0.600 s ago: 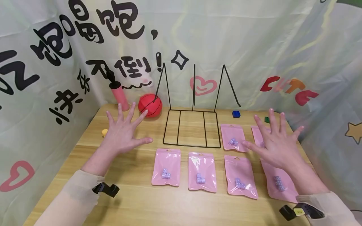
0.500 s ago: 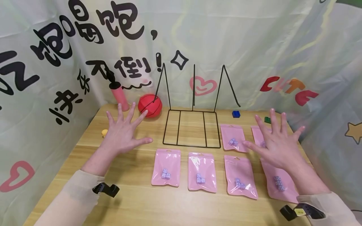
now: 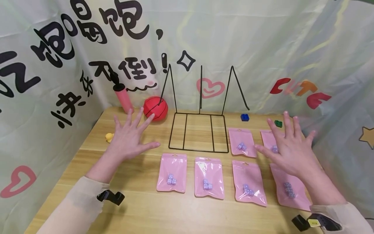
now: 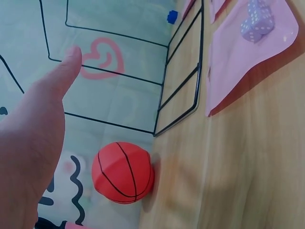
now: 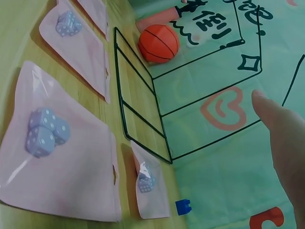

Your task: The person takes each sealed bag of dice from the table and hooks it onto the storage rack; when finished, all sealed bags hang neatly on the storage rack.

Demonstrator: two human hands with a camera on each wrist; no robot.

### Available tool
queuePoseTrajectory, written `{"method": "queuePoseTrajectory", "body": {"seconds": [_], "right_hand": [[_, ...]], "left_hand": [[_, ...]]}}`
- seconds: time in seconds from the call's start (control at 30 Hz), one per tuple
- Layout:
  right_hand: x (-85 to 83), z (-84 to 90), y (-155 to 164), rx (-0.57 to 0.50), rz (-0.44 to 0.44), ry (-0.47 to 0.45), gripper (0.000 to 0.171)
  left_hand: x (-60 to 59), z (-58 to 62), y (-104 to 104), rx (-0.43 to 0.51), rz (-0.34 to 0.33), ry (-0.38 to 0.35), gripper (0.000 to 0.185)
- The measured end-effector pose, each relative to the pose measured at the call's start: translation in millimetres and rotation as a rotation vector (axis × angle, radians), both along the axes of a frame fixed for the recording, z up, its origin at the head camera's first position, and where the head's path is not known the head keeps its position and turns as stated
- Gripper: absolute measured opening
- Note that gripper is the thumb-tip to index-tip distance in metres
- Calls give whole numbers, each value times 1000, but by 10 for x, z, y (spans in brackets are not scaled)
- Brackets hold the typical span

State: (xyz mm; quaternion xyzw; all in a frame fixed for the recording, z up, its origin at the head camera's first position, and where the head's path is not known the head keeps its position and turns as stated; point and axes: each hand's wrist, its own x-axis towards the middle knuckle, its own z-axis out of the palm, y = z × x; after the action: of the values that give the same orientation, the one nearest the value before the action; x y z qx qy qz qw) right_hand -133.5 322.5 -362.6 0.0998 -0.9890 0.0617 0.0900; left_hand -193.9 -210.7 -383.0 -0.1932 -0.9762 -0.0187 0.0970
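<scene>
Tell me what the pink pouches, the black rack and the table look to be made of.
Pink pouches: glossy plastic film, likely; light glints off them and the dice show through the front.
Black rack: thin wire, probably coated metal; slim, rigid, straight rods with a matte black look.
Table: wood or wood-look laminate; pale grain lines, smooth low sheen. Which one, the pictures cannot settle.

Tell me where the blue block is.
In the head view the blue block sits at the table's far edge, just right of the wire rack, behind the upper pink bags.

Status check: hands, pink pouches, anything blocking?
Left hand open, holds nothing. Right hand open, above the far-right pink pouch. Wire rack stands beside the pouches, apart from both hands.
</scene>
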Motion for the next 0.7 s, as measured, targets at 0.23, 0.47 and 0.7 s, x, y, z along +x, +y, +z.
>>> {"method": "queuePoseTrajectory", "body": {"seconds": [0.23, 0.47, 0.7], "right_hand": [[37, -36, -77, -126, 84, 59, 97], [33, -43, -131, -307, 96, 110, 81], [-15, -49, -93, -585, 36, 46, 60]], "left_hand": [[8, -13, 62, 94, -53, 3, 108], [-18, -99, 99, 257, -103, 29, 91], [-85, -278, 95, 496, -169, 14, 67]]}}
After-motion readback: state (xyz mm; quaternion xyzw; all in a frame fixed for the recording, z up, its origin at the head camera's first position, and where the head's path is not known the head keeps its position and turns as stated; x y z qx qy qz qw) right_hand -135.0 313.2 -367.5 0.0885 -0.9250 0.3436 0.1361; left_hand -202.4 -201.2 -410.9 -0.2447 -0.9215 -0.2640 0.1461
